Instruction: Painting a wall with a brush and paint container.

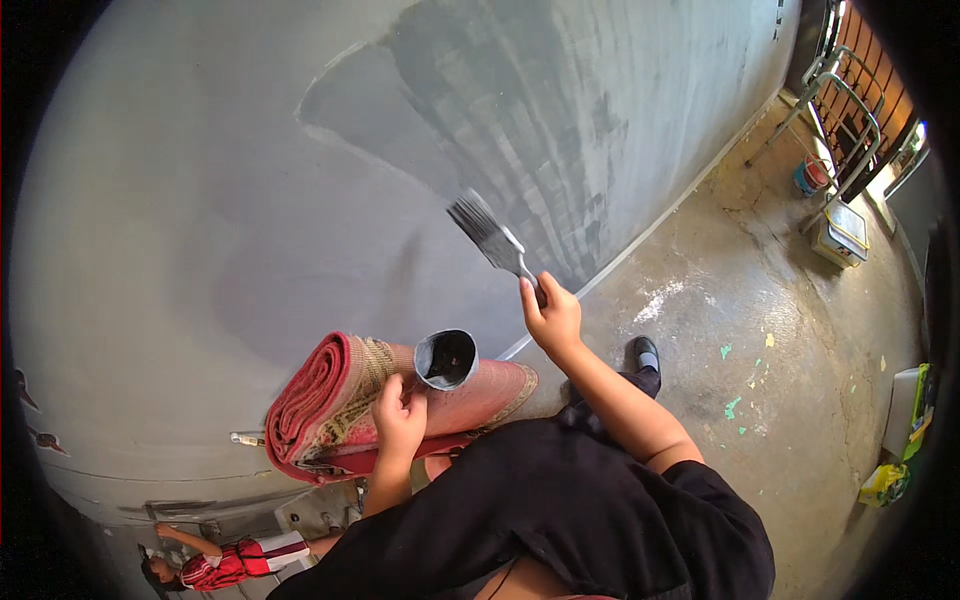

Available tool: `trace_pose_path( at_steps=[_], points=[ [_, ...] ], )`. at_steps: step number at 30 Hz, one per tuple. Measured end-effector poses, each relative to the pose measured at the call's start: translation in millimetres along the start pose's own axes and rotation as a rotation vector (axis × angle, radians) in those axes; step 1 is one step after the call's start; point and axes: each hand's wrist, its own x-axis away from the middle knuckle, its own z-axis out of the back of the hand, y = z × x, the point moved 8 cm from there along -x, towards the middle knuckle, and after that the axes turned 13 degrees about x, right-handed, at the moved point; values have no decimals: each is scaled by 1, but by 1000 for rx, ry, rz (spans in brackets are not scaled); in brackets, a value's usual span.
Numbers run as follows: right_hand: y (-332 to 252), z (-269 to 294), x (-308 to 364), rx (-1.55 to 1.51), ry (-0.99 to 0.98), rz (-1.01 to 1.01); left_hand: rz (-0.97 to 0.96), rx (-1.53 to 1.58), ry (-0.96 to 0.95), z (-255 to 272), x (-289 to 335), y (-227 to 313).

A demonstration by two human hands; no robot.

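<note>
Above the right hand [552, 318], its paintbrush [490, 235] bristles.

Flat grey-bristled paintbrush [490, 235] tilted against wall; open paint-smeared tin [446, 359].

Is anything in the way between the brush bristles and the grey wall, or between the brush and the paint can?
Nothing visible. The paintbrush in the right hand meets the wall directly. The open paint can, held by the left hand, sits just below, with clear space between.

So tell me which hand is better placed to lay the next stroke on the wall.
Probably the right hand: it holds the paintbrush with bristles up by the grey wall. The left hand is occupied with the paint cup.
</note>
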Motion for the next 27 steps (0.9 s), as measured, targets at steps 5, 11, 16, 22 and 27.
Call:
trace_pose_path(
  at_steps=[5, 11, 16, 22, 27],
  points=[
    [-113, 38, -70, -187, 159, 290, 74, 46, -107, -15, 0, -2],
    [-154, 31, -101, -163, 73, 291, 120, 122, -135, -21, -8, 6],
    [-88, -5, -66, 18, -15, 206, 83, 80, -20, -1, 0, 2],
    [-55, 7, -34, -83, 31, 121, 116, 81, -6, 7, 4, -9],
    [-144, 44, -97, -271, 197, 267, 106, 26, -79, 0, 0, -13]
  ],
)
